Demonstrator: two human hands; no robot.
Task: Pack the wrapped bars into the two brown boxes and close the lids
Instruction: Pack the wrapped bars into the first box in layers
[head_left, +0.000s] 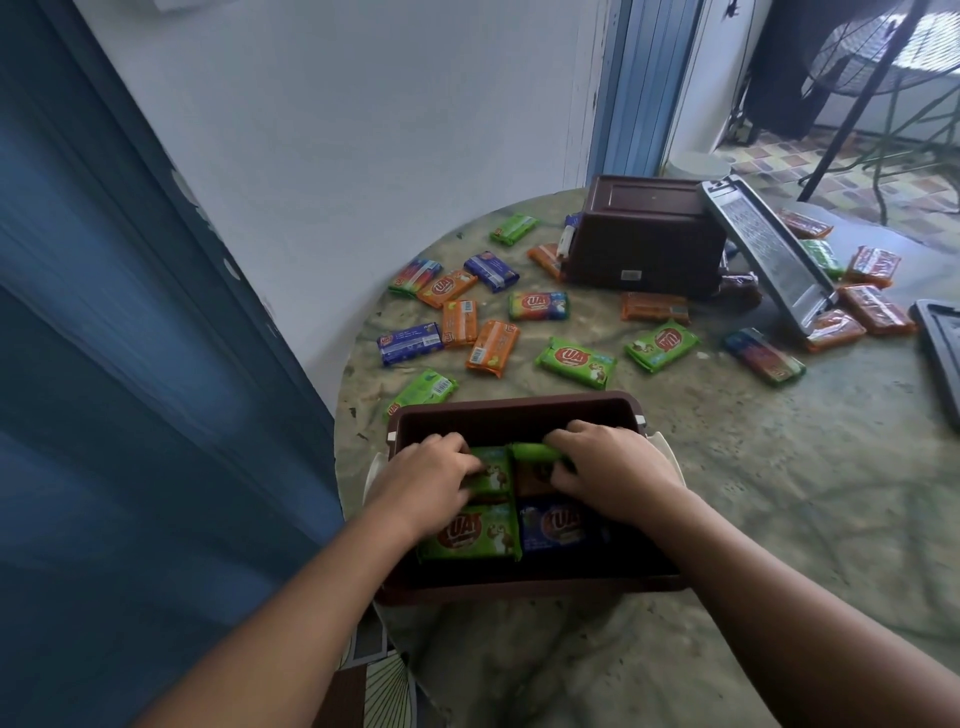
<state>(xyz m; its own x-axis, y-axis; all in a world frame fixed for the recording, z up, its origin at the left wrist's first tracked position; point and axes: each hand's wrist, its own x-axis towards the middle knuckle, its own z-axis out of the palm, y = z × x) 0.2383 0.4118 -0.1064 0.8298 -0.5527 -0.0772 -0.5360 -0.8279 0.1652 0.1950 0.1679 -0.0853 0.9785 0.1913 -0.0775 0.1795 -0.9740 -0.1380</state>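
An open brown box (519, 410) stands at the table's near edge with wrapped bars inside: a green bar (467, 535) at the front left and a blue bar (563, 525) at the front right. My left hand (431, 483) presses a green bar (493, 467) at the back left of the box. My right hand (608, 467) grips another green bar (535, 451) standing on edge at the back. A second brown box (644, 239) lies tipped on its side at the far end. Several loose bars (491, 345) lie scattered between the boxes.
A grey lid (769, 254) leans against the tipped box, with orange bars (875, 306) around it. Another dark lid (940, 343) lies at the right edge. The round marbled table (779, 493) stands beside a blue door (130, 364) and white wall.
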